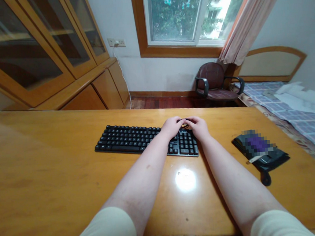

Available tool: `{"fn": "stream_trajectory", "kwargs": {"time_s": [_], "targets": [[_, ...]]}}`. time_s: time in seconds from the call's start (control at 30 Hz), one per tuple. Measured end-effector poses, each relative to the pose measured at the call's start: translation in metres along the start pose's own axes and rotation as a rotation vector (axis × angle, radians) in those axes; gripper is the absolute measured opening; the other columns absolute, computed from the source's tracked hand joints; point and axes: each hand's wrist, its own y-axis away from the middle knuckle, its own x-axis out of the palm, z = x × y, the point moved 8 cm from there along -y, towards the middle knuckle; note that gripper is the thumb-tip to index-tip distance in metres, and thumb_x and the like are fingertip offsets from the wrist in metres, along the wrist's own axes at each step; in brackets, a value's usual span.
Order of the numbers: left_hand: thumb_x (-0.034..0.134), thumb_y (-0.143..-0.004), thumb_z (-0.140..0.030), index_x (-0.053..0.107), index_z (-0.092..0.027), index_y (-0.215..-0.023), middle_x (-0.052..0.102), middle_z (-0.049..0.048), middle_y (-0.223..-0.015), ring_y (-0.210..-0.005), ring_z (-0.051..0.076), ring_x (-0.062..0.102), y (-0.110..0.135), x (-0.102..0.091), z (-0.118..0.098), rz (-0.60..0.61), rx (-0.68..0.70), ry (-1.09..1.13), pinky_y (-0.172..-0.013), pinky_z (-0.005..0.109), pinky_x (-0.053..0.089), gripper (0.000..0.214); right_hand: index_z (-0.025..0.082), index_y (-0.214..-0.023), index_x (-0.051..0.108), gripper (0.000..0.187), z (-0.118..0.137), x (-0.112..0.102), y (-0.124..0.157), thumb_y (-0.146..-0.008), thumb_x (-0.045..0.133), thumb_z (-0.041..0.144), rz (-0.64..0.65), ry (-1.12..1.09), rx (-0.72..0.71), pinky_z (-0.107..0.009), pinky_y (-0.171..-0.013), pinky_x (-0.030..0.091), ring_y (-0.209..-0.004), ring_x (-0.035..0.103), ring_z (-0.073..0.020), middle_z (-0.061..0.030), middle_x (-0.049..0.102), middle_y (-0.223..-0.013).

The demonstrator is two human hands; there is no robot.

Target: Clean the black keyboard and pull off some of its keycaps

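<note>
A black keyboard (129, 139) lies flat on the wooden desk, its number pad towards the right. Over its upper right part is my left hand (171, 128), fingers bent inward and closed on a black cable (185, 125). My right hand (200, 128), just beyond the keyboard's right end, has its fingers curled round the same cable from the other side. The cable looks gathered in loops between both hands, close to the keyboard's back edge. My fingers hide part of the loops and some of the keys.
Right of my arms lies a black folded pouch or packet (276, 155) with a blurred purple patch and a pale strip (257, 157) across it. The desk (54, 171) extends widely to the left. Beyond stand a chair (212, 80), a bed (303, 120) and a glass-fronted cabinet (68, 72).
</note>
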Motion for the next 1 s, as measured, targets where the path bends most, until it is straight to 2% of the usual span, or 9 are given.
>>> {"fn": "stream_trajectory", "kwargs": {"time_s": [0.17,0.27,0.37,0.43,0.53,0.67,0.77,0.87,1.0], "targets": [[0.038,-0.087,-0.046,0.068,-0.016,-0.082,0.066,0.0029,-0.073,-0.07,0.016,0.059,0.0,0.005,0.0,0.043,-0.001,0.009,-0.069,0.027,0.045,0.043,0.018,-0.085,0.07,0.025,-0.003,0.002,-0.003,-0.07,0.063,0.037,0.033,-0.013,-0.014,-0.037,-0.085,0.047,-0.085,0.064,-0.0201,-0.0053,0.071,-0.087],[0.039,-0.087,-0.041,0.068,-0.015,-0.082,0.066,0.0049,-0.079,-0.077,0.017,0.059,-0.004,0.003,0.0,0.001,0.029,-0.032,-0.075,0.028,0.045,0.039,0.017,-0.093,0.067,0.029,-0.009,0.002,-0.006,-0.071,0.061,0.036,0.021,-0.013,-0.013,-0.038,-0.087,0.046,-0.089,0.063,-0.02,-0.007,0.07,-0.094],[0.041,-0.088,-0.035,0.067,-0.015,-0.089,0.066,0.0074,-0.09,-0.089,0.018,0.059,-0.006,-0.003,0.003,-0.094,0.006,-0.036,-0.082,0.029,0.044,0.032,0.016,-0.098,0.062,0.035,-0.015,-0.004,-0.006,-0.067,0.063,0.032,-0.062,0.01,0.025,-0.038,-0.078,0.05,-0.079,0.064,-0.0186,-0.0083,0.068,-0.095],[0.046,-0.086,-0.034,0.063,-0.015,-0.101,0.066,0.0068,-0.091,-0.088,0.017,0.059,-0.006,-0.006,0.01,-0.152,-0.066,0.034,-0.08,0.028,0.044,0.03,0.016,-0.092,0.062,0.029,-0.014,-0.008,-0.005,-0.065,0.064,0.028,-0.095,0.071,0.017,-0.036,-0.071,0.052,-0.072,0.063,-0.0174,-0.0069,0.066,-0.09],[0.055,-0.081,-0.036,0.056,-0.015,-0.113,0.065,0.0035,-0.079,-0.074,0.015,0.061,-0.004,-0.008,0.02,-0.203,-0.156,0.139,-0.07,0.026,0.046,0.039,0.018,-0.075,0.064,0.011,0.003,-0.005,-0.001,-0.068,0.058,0.023,-0.057,0.164,-0.134,-0.034,-0.072,0.052,-0.084,0.061,-0.0192,-0.0072,0.063,-0.092],[0.056,-0.08,-0.036,0.058,-0.015,-0.111,0.064,0.0018,-0.072,-0.068,0.014,0.06,-0.003,-0.009,0.021,-0.222,-0.153,0.183,-0.066,0.025,0.046,0.038,0.019,-0.078,0.067,0.013,0.023,0.005,0.006,-0.07,0.058,0.023,0.041,0.234,-0.283,-0.038,-0.082,0.049,-0.099,0.056,-0.0215,-0.0095,0.058,-0.105],[0.058,-0.079,-0.034,0.061,-0.015,-0.107,0.066,0.0038,-0.078,-0.073,0.015,0.061,-0.003,-0.008,0.018,-0.19,-0.125,0.204,-0.069,0.025,0.048,0.034,0.019,-0.077,0.067,0.013,0.029,0.007,0.008,-0.069,0.065,0.029,0.035,0.295,-0.316,-0.042,-0.093,0.042,-0.103,0.055,-0.0226,-0.0099,0.058,-0.107],[0.059,-0.079,-0.03,0.059,-0.016,-0.111,0.067,0.0064,-0.093,-0.082,0.015,0.062,-0.002,-0.007,0.008,-0.142,-0.078,0.204,-0.075,0.026,0.048,0.035,0.018,-0.071,0.063,0.013,0.027,0.003,0.007,-0.072,0.062,0.031,-0.03,0.307,-0.314,-0.042,-0.097,0.038,-0.108,0.053,-0.023,-0.0118,0.057,-0.113],[0.053,-0.083,-0.023,0.058,-0.021,-0.117,0.062,0.0058,-0.115,-0.103,0.018,0.057,0.0,-0.009,-0.01,-0.101,0.022,-0.015,-0.091,0.029,0.043,0.034,0.019,-0.068,0.057,0.016,0.016,0.001,0.002,-0.074,0.058,0.033,-0.042,0.276,-0.252,-0.041,-0.094,0.038,-0.105,0.055,-0.023,-0.0123,0.06,-0.11]]}}
